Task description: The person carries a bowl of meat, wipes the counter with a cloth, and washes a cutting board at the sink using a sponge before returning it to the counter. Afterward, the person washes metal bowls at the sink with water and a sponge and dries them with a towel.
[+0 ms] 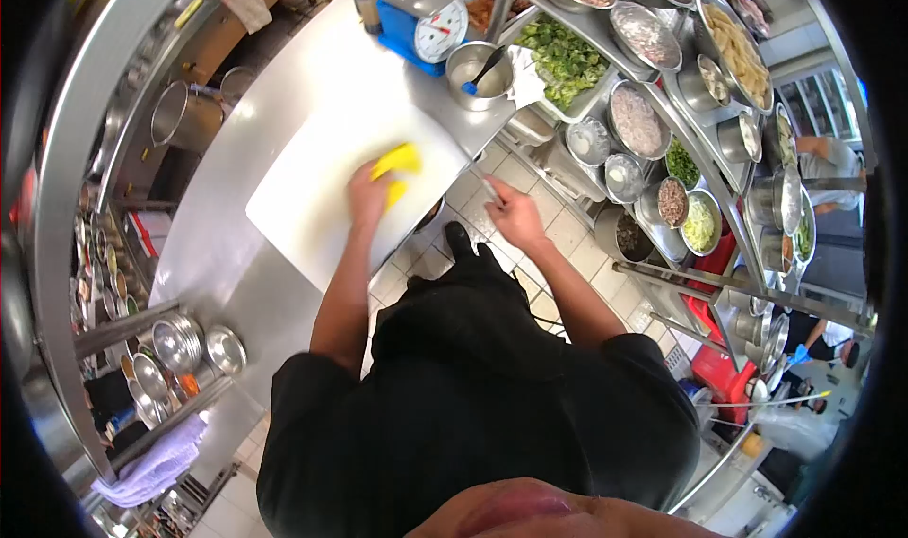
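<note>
A large white cutting board [303, 193] lies on the steel counter. My left hand [367, 196] is closed on a yellow cloth [399, 162] over the board's right part; the cloth is slightly blurred. Beyond the board's right edge, above the tiled floor, my right hand [515, 218] is closed around the handle of a tool [492, 192]. A thin part runs from that handle towards the board's corner, and its shape is hard to make out.
A blue scale [441, 33] and a steel pot [480, 77] with a blue brush stand at the counter's far end. Greens fill a white tray [565, 63]. Bowls of food line shelves at right. Steel bowls [177, 343] sit at lower left. Other people are at far right.
</note>
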Demonstrator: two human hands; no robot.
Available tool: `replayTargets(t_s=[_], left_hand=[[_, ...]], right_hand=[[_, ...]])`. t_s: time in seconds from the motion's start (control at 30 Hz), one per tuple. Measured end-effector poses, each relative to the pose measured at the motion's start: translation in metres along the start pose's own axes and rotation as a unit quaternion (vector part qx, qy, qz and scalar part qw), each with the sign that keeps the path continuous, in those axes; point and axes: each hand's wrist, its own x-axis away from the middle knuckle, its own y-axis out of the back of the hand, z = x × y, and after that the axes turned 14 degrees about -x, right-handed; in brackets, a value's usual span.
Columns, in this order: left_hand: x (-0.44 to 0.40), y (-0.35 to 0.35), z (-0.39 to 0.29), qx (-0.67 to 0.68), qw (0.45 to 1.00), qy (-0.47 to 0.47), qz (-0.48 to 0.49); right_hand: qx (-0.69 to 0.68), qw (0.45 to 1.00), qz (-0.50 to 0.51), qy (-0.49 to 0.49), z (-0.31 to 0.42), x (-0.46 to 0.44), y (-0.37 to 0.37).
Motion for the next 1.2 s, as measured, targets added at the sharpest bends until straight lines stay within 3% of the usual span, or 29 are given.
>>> replayTargets(t_s=[0.03,0.07,0.1,0.13,0.2,0.27,0.3,0.37,0.4,0.47,0.5,0.57,0.63,0.7,0.73,0.77,0.8,0.83,0.9,1.03,1.2], left_hand=[[0.011,0.035,0.003,0.05,0.998,0.039,-0.017],[0.012,0.065,0.028,0.015,0.994,0.075,-0.073],[0.028,0.102,0.026,0.049,0.992,0.055,-0.1],[0.04,0.133,0.013,-0.013,0.986,0.092,-0.138],[0.045,0.172,0.068,-0.175,0.959,0.077,-0.209],[0.043,0.192,0.098,-0.417,0.904,0.058,-0.072],[0.044,0.196,0.102,-0.447,0.892,0.052,-0.036],[0.042,0.197,0.091,-0.505,0.862,0.04,0.035],[0.036,0.198,0.079,-0.524,0.842,0.105,0.081],[0.021,0.196,0.019,-0.583,0.81,0.066,0.02],[0.007,0.19,0.001,-0.608,0.792,0.047,-0.012],[-0.051,0.164,-0.014,-0.403,0.909,-0.092,-0.052],[-0.097,0.117,-0.09,-0.226,0.96,-0.167,0.003],[-0.161,0.057,-0.121,-0.215,0.949,-0.228,0.037],[-0.18,0.035,-0.151,-0.247,0.944,-0.206,0.067],[-0.208,0.007,-0.152,-0.337,0.911,-0.236,-0.001],[-0.219,-0.01,-0.166,-0.398,0.893,-0.209,-0.031],[-0.227,-0.017,-0.169,-0.391,0.9,-0.19,-0.019],[-0.242,-0.023,-0.172,-0.379,0.913,-0.153,0.006],[-0.258,-0.024,-0.146,-0.352,0.909,-0.213,-0.062],[-0.246,0.004,-0.123,-0.321,0.915,-0.237,-0.057]], right_hand=[[0.039,0.996,0.009,0.074,0.0,-0.011,-0.012],[0.087,0.988,0.026,0.123,0.005,-0.025,-0.023],[0.093,0.986,0.047,0.132,0.012,-0.035,-0.036],[0.1,0.983,0.068,0.141,0.02,-0.047,-0.048],[0.138,0.971,0.13,0.143,0.033,-0.063,-0.074],[0.127,0.965,0.149,0.174,0.034,-0.081,-0.101],[0.143,0.961,0.162,0.173,0.037,-0.088,-0.108],[0.083,0.98,0.091,0.154,0.034,-0.096,-0.105],[0.056,0.986,0.057,0.146,0.031,-0.1,-0.098],[0.05,0.985,-0.124,0.109,0.028,-0.12,-0.073],[0.037,0.986,-0.144,0.069,0.03,-0.129,-0.052],[0.04,0.988,-0.149,0.009,0.036,-0.148,-0.025],[0.067,0.99,-0.119,-0.04,0.037,-0.158,-0.011],[0.072,0.99,-0.106,-0.052,0.031,-0.166,-0.013],[0.067,0.99,-0.116,-0.05,0.03,-0.167,-0.017],[0.062,0.989,-0.125,-0.048,0.028,-0.167,-0.023],[0.054,0.987,-0.145,-0.043,0.025,-0.166,-0.027],[0.051,0.986,-0.151,-0.042,0.023,-0.165,-0.031],[0.044,0.985,-0.163,-0.04,0.019,-0.156,-0.037],[0.044,0.987,-0.152,-0.026,0.015,-0.146,-0.037],[0.043,0.988,-0.145,-0.026,0.009,-0.154,-0.038]])
